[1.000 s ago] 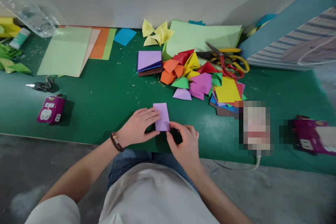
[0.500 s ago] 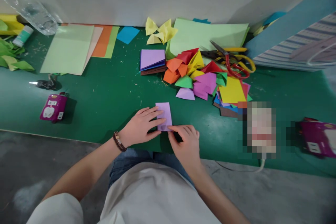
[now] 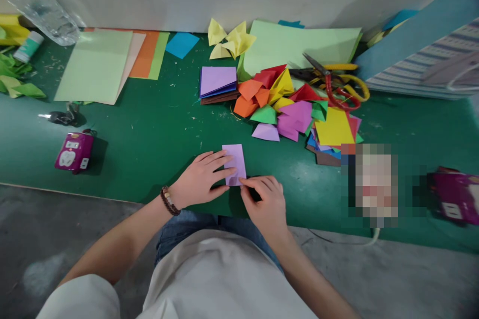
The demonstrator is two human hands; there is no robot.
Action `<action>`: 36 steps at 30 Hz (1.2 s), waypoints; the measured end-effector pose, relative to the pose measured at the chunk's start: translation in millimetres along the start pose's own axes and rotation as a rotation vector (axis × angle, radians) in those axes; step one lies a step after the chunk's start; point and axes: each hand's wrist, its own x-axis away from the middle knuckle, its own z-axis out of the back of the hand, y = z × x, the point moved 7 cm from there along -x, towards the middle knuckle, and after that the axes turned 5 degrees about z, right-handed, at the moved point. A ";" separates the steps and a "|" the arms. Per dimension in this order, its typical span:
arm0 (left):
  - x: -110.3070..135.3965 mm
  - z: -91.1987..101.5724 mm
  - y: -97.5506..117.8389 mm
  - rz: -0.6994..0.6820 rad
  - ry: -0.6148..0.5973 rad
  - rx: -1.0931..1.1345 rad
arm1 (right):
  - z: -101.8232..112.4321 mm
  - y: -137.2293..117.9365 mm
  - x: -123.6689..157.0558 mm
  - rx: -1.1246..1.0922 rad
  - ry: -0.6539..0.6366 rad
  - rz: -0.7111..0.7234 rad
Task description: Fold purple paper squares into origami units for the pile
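Observation:
A small lilac sheet of paper (image 3: 235, 153), folded into an upright rectangle, lies near the front edge of the green table (image 3: 157, 134). My left hand (image 3: 202, 177) is spread flat, its fingertips resting on the paper's left side. At the lower right corner, my right hand (image 3: 264, 202) pinches the paper between thumb and forefinger. Beyond the hands is a heap of folded pieces, among them a lilac one (image 3: 266, 132), a magenta one (image 3: 295, 119) and an orange one (image 3: 250, 95). A stack of square paper (image 3: 218, 80) with lilac on top sits left of the heap.
Scissors (image 3: 346, 87) lie behind the heap, near a yellow-topped paper stack (image 3: 334, 126). Larger sheets (image 3: 93, 67), a plastic bottle (image 3: 48, 15), a glue stick (image 3: 29, 46), keys (image 3: 62, 117) and a purple socket block (image 3: 74, 152) are on the left. A blurred-out object (image 3: 376, 179) with a cable stands right.
The view has shifted very slightly. Both hands keep their places on the lilac paper, with the right thumb and forefinger still at its lower right corner.

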 end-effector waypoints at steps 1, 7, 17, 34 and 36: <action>-0.2 0.1 0.3 0.000 -0.002 -0.002 | -0.2 0.4 -0.1 -0.003 -0.001 -0.005; -0.9 -1.1 1.6 0.001 -0.014 -0.014 | -2.3 2.1 -0.4 0.031 -0.016 -0.023; -0.5 -3.0 0.8 0.002 -0.023 -0.013 | -3.9 5.4 1.7 0.034 -0.028 -0.032; -5.9 -4.5 -0.9 0.057 0.074 -0.042 | -0.7 5.9 -2.2 0.032 -0.150 -0.016; -6.0 -5.8 -0.9 0.066 0.073 -0.047 | 2.5 9.7 -11.0 -0.024 -0.256 0.045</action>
